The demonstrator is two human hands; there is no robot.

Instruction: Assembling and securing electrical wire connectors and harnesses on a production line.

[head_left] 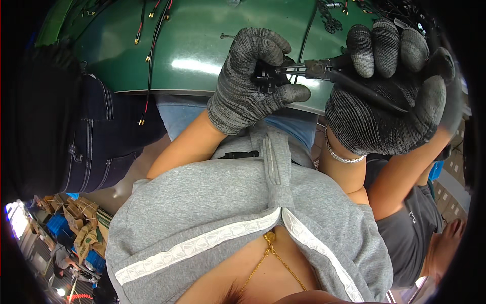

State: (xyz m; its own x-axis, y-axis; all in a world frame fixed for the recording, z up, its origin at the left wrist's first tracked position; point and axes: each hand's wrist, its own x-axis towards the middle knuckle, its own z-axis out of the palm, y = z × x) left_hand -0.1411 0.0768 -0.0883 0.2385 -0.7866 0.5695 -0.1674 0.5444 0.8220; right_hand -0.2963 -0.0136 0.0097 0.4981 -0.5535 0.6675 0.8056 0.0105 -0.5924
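Note:
My left hand (234,88), in a grey-black knit glove, is closed round a small black part (264,77) with a hollow, uneven shape. The glove hides much of that part. In my right hand (377,114), gloved the same way, lies a pair of long-nose pliers (318,69) with black handles. The handles are spread apart, one under the curled fingers and one across the palm. The plier tips point left and reach to the black part between my left thumb and fingers. Whether the tips grip it, I cannot tell.
Below my hands is a shiny green tabletop (197,45). Red and black wires (148,55) with small gold connectors lie on its left, some hanging over the near edge. Black cables (331,23) lie at the far right. People stand close on both sides.

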